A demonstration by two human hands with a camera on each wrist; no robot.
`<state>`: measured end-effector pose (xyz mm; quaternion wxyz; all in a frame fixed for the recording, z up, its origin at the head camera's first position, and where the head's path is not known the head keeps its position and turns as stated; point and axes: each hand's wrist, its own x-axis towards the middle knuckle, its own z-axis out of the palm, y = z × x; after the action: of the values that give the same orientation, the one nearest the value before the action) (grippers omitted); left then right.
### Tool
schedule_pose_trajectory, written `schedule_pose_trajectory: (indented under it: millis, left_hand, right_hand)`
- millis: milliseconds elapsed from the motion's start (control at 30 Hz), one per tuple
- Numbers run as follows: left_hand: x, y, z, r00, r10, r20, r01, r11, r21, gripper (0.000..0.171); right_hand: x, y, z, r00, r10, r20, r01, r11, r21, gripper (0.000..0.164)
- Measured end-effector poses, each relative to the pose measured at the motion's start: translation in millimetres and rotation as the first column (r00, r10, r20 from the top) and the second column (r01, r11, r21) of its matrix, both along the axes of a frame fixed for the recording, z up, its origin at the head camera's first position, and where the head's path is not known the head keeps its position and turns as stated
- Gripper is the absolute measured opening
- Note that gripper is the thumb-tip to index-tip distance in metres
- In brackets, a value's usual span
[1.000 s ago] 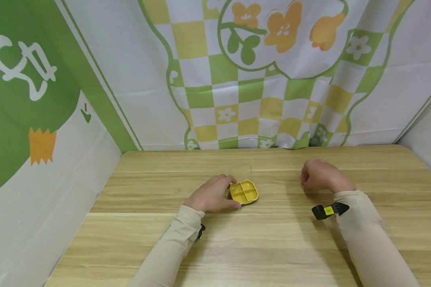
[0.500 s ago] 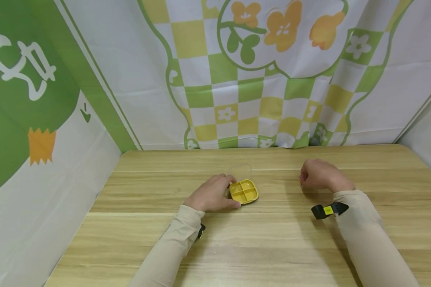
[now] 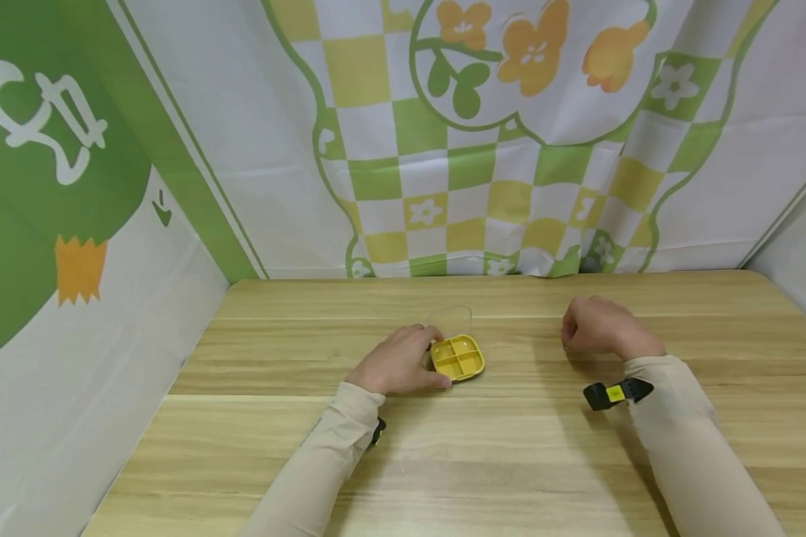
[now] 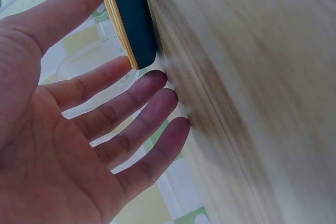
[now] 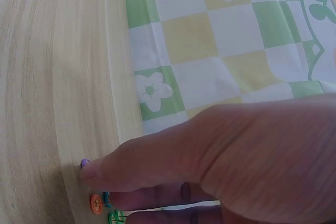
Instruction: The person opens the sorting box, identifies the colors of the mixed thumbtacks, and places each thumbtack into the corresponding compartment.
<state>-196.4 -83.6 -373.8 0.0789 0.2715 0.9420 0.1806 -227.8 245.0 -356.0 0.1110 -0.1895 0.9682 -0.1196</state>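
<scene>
With left hand [image 3: 399, 364] and right hand [image 3: 598, 328] well apart, pinching a yellow four-compartment box [image 3: 457, 358] on the tabletop [image 3: 510, 447] between left thumb and index finger, with a clear lid [image 3: 451, 321] open at its far side. Touching or nearly touching small coloured pins [image 5: 96, 203] with the right; cannot tell whether gripping any.

A wide, pale wooden table [image 3: 443, 470] with brown grain running left to right and rounded far corners. On it, slightly left of the middle, sits a small, rounded-square box of yellow and dark teal [image 3: 458, 358], divided into four compartments. Its clear, see-through lid [image 3: 453, 321] stands open on the far side.
</scene>
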Motion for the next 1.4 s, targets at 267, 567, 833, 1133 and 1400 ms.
schedule_pose_trajectory:
  millis: [267,567,833,1133,1400]
  left_hand:
    - [1.4,1.0,1.0,1.0,0.01,0.003,-0.01,1.0,0.0,0.07]
    - [1.0,-1.2,0.5,1.0,0.004,0.017,-0.004,1.0,0.013,0.07]
    - [0.5,-1.9,0.0,1.0,-0.006,0.018,0.005,1.0,0.01,0.07]
    - [0.5,-1.7,0.8,1.0,-0.02,0.014,0.02,1.0,0.005,0.068]
    - [2.0,-0.8,2.0,1.0,0.0,0.018,0.0,1.0,-0.007,0.067]
  right_hand:
    - [0.0,-0.3,0.8,1.0,-0.019,0.019,0.019,1.0,0.012,0.01]
    - [-0.5,-1.2,1.5,1.0,-0.011,0.012,0.011,1.0,0.007,0.01]
    - [0.1,-1.8,1.3,1.0,-0.013,0.007,0.013,1.0,0.003,0.011]
    - [-0.6,-1.6,0.9,1.0,-0.005,0.008,0.004,1.0,0.011,0.011]
    - [-0.1,-2.1,2.4,1.0,0.002,0.004,-0.002,1.0,0.004,0.011]
